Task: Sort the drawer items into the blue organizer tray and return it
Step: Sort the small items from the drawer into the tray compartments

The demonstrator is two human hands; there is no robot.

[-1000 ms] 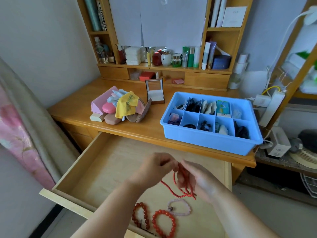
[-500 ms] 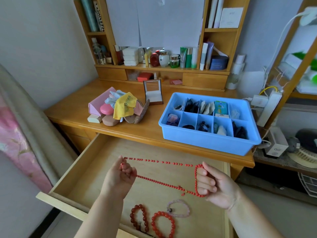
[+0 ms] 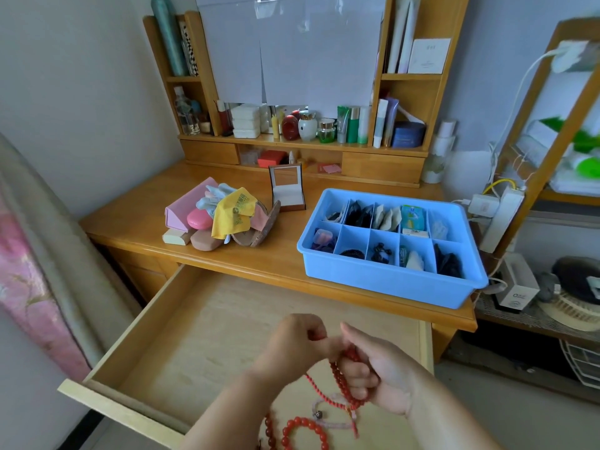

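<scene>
Blue plastic organizer tray (image 3: 383, 284), divided into compartments, sits on the wooden desk (image 3: 136, 222) at centre right of frame, its right end near the desk's right edge. Most compartments already hold stuff: dark items, pale packets, a teal pack. One lower compartment, second from left, looks nearly free, w/ only a dark ring low in it.

I see both hands low centre, over the open wooden drawer (image 3: 194, 336). Left hand (image 3: 292, 345) has fingers curled, pinching the long red bead strand (image 3: 341, 381); right hand (image 3: 373, 371) has fingers clenched around several loops of it. Looks to me like the strand is being wound into a bundle before it goes in the tray.

My read: well along but not finished. Left in the drawer at bottom of frame: two chunky red bead bracelets (image 3: 305, 433) and a pale pink bracelet (image 3: 331, 417), partly hidden by the arms. Pile of pink cases and a yellow cloth (image 3: 237, 212) at centre left on the desk may need sorting too; can't tell. Tray not yet returned to the drawer.

Room: rest of the drawer floor is bare, so the tray should fit. Path from hands up to the tray is open; the desk's front edge lies between. Power strip and cables (image 3: 500, 216) crowd the tray's right side, so lift it straight up or leftward.
</scene>
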